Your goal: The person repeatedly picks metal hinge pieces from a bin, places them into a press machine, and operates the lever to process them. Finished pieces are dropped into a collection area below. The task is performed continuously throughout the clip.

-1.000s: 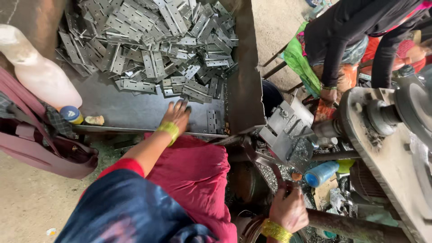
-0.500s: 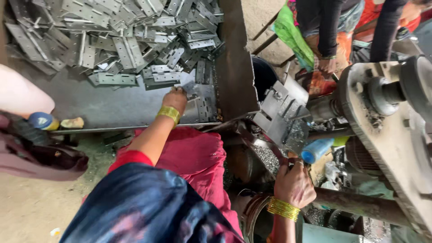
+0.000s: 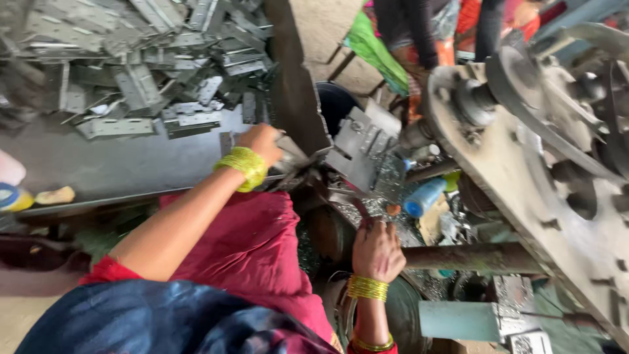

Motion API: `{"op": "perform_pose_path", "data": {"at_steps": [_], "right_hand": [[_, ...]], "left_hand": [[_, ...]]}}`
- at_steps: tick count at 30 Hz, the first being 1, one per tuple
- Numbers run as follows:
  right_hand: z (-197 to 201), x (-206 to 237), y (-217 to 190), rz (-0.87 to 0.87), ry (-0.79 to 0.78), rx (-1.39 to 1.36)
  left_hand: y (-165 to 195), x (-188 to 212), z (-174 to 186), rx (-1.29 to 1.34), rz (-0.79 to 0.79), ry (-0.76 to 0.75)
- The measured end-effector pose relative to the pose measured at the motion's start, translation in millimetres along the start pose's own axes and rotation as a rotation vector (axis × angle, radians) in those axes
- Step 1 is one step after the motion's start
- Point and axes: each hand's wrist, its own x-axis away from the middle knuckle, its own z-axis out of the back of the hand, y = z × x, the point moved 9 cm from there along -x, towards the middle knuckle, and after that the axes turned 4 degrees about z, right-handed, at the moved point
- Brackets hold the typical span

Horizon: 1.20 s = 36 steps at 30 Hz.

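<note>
I log one large grey press machine along the right side, its single flywheel at upper right. One flat metal tray fills the upper left, carrying a heap of stamped metal plates, too many and too blurred for me to count. One blue bottle lies below the machine's feed block.

My left hand reaches forward with the arm fully extended, wrist ringed with yellow bangles, fingers closed around what looks like one metal plate at the tray's right edge. My right hand, also bangled, is held low and close, fingers wrapped narrowly about a thin dark lever beside the horizontal shaft.
</note>
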Motion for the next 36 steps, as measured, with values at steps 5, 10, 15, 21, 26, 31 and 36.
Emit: {"op": "perform_pose_path", "data": {"at_steps": [5,10,15,21,26,31,36], "right_hand": [[-12.6,1.0,10.5,-0.019,-0.042,-0.085],[-49.7,4.9,30.9,0.027,-0.146,-0.251],[-74.3,-10.8,30.2,0.181,-0.260,-0.579],[-125.2,-6.3,51.1,-0.115,-0.656,-0.577],[-178.2,19.7,53.1,-0.089,-0.443,-0.584],[-216.8,7.0,72.7,0.000,-0.367,-0.651],[-241.6,25.2,91.4,-0.190,-0.439,-0.640]], "left_hand": [[152.4,17.6,-103.9,-0.181,-0.377,-0.083],[191.6,60.9,-166.4,-0.332,-0.744,0.348],[167.1,29.6,-207.3,-0.588,-0.445,-0.128],[180.4,-1.1,-212.5,-0.961,-0.424,-0.289],[183.3,-20.9,-218.5,-0.939,-0.442,-0.205],[182.8,-25.8,-230.8,-0.844,-0.465,-0.174],[193.9,-29.0,-235.9,-0.935,-0.468,-0.148]]}}
